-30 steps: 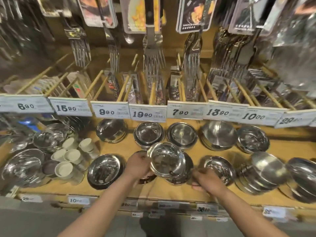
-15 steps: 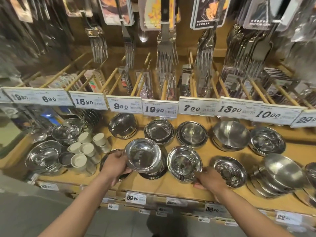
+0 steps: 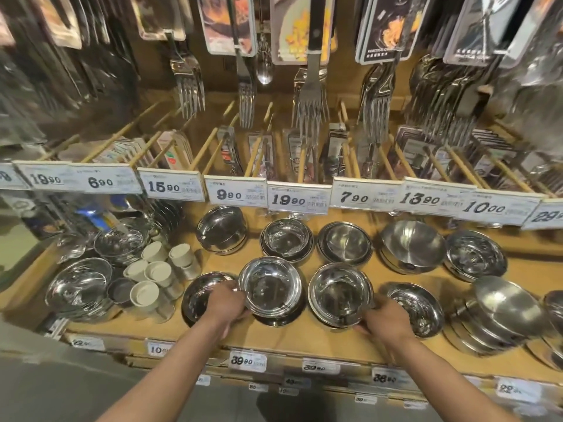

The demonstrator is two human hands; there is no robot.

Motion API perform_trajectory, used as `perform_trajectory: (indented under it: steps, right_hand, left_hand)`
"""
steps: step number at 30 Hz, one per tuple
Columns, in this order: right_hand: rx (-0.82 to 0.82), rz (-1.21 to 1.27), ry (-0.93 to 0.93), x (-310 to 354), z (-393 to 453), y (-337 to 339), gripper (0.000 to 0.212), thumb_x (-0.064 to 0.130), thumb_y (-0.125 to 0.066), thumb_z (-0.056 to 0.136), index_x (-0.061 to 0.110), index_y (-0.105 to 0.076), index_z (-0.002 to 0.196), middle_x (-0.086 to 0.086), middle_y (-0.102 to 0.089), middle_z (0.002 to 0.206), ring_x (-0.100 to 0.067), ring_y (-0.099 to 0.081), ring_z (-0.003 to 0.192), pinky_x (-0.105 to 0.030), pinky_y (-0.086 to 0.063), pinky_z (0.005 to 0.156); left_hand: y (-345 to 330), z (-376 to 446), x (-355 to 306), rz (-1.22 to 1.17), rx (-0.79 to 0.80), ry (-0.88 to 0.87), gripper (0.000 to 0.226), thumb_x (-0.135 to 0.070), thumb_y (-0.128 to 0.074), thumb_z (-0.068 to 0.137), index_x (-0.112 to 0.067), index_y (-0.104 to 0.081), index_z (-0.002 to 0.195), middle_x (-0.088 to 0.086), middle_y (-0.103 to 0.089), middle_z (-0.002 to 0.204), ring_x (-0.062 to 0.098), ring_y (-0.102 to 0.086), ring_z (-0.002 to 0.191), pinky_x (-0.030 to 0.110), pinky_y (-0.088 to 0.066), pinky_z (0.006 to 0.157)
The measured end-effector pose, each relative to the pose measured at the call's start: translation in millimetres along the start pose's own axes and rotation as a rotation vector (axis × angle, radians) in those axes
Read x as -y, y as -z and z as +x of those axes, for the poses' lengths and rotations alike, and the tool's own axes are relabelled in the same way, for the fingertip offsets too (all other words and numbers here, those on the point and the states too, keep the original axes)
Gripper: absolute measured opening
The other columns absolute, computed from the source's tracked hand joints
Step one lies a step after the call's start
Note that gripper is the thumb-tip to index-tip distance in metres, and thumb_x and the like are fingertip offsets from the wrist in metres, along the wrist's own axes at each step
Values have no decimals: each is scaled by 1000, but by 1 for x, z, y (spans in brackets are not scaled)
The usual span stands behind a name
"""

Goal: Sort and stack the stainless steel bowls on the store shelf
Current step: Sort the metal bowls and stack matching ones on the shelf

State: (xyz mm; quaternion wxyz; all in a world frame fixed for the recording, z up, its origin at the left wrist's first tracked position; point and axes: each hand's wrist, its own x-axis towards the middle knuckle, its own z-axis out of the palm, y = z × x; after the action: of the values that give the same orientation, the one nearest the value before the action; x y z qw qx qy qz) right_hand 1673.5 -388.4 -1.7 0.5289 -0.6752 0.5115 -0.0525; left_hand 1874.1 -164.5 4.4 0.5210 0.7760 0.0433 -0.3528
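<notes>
Head view, both hands at the front row of the wooden shelf (image 3: 304, 338).

Left hand (image 3: 227, 303): grip curled on the near-left rim of the centre-left bowl (image 3: 269, 284), which sat raised on a dark bowl or stack beneath it. Just to its left lay a shallow dish (image 3: 198, 295), partly covered by my wrist.

Right hand (image 3: 385, 318): at the lower right edge of the centre-right bowl (image 3: 339, 292), fingers touching its rim or base. I could not tell whether the grip was clenched on it or only resting against it; the fingertips were blurred.

Materials: all bowls polished stainless steel, round, thin rolled rims, mirror-bright insides. The two I worked on were deep-walled with flat bottoms. Behind them the back row (image 3: 345, 243) held further nested bowls under price tags (image 3: 298, 197). To the right, a leaning stack (image 3: 502, 312) of brushed, duller bowls. At left, white-lidded cups (image 3: 152, 272).

Handling judgement: light, stiff, not fragile, but slick; a pinch on the rim with thumb inside and fingers outside should hold better than a palm on the curved wall. Nested bowls of one size may stick or scrape. Stacks look prone to sliding if set down off-centre.
</notes>
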Motion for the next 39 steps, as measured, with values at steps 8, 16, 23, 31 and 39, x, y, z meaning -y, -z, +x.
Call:
perform_trajectory:
  steps: [8, 16, 23, 31, 39]
  right_hand:
    - [163, 192, 87, 35, -4, -19, 20, 4, -65, 93, 21, -69, 102, 0, -80, 83, -22, -78, 74, -30, -63, 65]
    - [257, 94, 76, 56, -5, -64, 30, 1, -70, 88, 13, -71, 115, -10, -78, 94, -24, -78, 79, -44, -64, 77]
    - [181, -57, 94, 69, 1, -78, 23, 5, -71, 89, 4, -65, 111, -19, -72, 100, -4, -64, 42, -15, -43, 36]
    - [170, -423, 296, 69, 9, -77, 21, 31, -72, 92, 14, -59, 96, -4, -73, 87, -24, -67, 75, -29, -47, 63]
    - [228, -433, 271, 79, 9, -79, 9, 9, -61, 91, 10, -67, 97, -5, -72, 82, -13, -67, 60, -14, -44, 45]
  left_hand:
    - [-10, 1, 0, 190, -107, -103, 14, -5, -60, 95, -14, -68, 102, 6, -73, 81, 20, -75, 68, 37, -64, 62]
    - [-5, 7, 1, 340, -175, -222, 18, -19, -58, 101, -13, -71, 112, 2, -70, 104, 18, -60, 98, 26, -42, 87]
    - [-1, 2, 6, 198, -142, -211, 26, -34, -63, 97, -12, -75, 90, -1, -75, 83, 15, -67, 78, 25, -47, 66]
    - [-1, 3, 1, 371, -126, -247, 12, -16, -66, 92, -10, -76, 90, -1, -73, 84, 6, -62, 71, 15, -41, 59]
    - [0, 5, -9, 455, -131, -261, 28, -12, -59, 96, -14, -65, 68, -6, -60, 62, 6, -51, 55, 8, -37, 46]
